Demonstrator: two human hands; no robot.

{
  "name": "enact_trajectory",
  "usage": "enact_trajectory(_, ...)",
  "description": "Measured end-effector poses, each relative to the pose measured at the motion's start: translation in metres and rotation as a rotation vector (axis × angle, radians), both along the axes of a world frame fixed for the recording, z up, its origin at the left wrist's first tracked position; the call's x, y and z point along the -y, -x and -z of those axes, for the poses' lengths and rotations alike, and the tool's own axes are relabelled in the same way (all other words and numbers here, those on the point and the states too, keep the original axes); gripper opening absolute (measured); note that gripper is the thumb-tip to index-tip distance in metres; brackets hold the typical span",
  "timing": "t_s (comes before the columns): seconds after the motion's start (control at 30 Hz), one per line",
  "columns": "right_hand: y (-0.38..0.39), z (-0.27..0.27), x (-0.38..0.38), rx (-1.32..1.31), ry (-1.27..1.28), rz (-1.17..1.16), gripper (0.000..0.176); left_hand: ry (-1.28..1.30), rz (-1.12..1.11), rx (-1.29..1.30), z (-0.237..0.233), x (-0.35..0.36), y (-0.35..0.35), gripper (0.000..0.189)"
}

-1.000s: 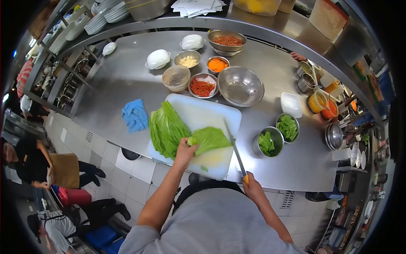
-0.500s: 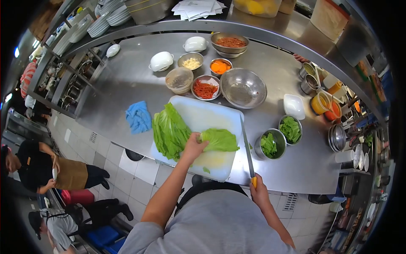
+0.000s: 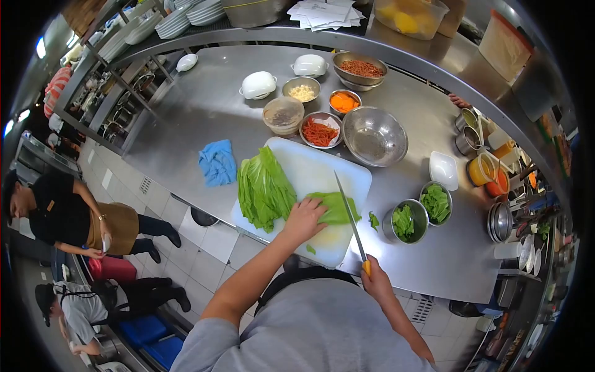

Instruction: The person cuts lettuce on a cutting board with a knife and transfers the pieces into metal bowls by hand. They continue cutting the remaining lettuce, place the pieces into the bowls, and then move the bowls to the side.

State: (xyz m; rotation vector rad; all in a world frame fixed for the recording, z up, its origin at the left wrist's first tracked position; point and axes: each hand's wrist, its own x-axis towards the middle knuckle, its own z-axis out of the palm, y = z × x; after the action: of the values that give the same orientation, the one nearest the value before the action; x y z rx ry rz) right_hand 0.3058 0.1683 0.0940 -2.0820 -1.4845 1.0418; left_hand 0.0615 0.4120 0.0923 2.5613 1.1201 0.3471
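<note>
On the white cutting board (image 3: 297, 164), my left hand (image 3: 306, 219) holds down a green lettuce leaf (image 3: 338, 208), its fingers curved over the leaf's left part. A yellow-handled knife (image 3: 350, 217) is gripped in my right hand (image 3: 377, 277) near the table's front edge. Its long blade points away from me and crosses the right part of the leaf in this view. A larger pile of lettuce leaves (image 3: 265, 192) lies on the board's left side, close to my left hand. One small green scrap (image 3: 310, 249) rests near the board's front edge.
Right of the board stand two metal containers of cut lettuce (image 3: 404, 222) and a white dish (image 3: 444, 171). Behind it are a large metal bowl (image 3: 375, 136), shredded red food (image 3: 320, 131) and orange slices (image 3: 344, 102). A blue cloth (image 3: 217, 163) lies left. Two people stand at left.
The knife has swung left from beside the board to over the leaf's right part. My left hand has moved from pinching the leaf's edge to lying on top of it. The view has shifted.
</note>
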Motion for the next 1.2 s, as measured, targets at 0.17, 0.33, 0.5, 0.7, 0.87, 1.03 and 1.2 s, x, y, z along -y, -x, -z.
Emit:
enact_trajectory(0.17, 0.003, -0.010, -0.009, 0.022, 0.040, -0.063, 0.060, 0.017, -0.109, -0.096, 0.001, 0.008, 0.003, 0.055)
enact_trajectory(0.33, -0.003, -0.053, -0.013, 0.078, 0.146, -0.143, 0.054, -0.012, -0.109, -0.085, 0.007, 0.006, 0.002, 0.054)
enact_trajectory(0.5, 0.004, -0.096, -0.042, 0.095, 0.347, -0.197, 0.050, 0.021, -0.093, -0.080, 0.007, 0.002, 0.007, 0.056)
enact_trajectory(0.7, 0.025, 0.004, -0.086, 0.176, 0.080, -0.209, 0.047, 0.025, -0.099, -0.095, 0.008, 0.004, 0.016, 0.055)
enact_trajectory(0.87, 0.025, 0.015, -0.121, 0.114, -0.008, -0.170, 0.048, 0.033, -0.144, -0.103, 0.014, 0.008, 0.023, 0.057)
enact_trajectory(1.03, 0.031, -0.021, -0.096, 0.125, -0.011, -0.068, 0.048, -0.013, -0.137, 0.051, 0.022, 0.013, 0.024, 0.062)
enact_trajectory(1.2, 0.028, -0.049, -0.053, 0.124, 0.014, -0.137, 0.049, 0.036, -0.074, 0.030, 0.015, 0.009, 0.027, 0.065)
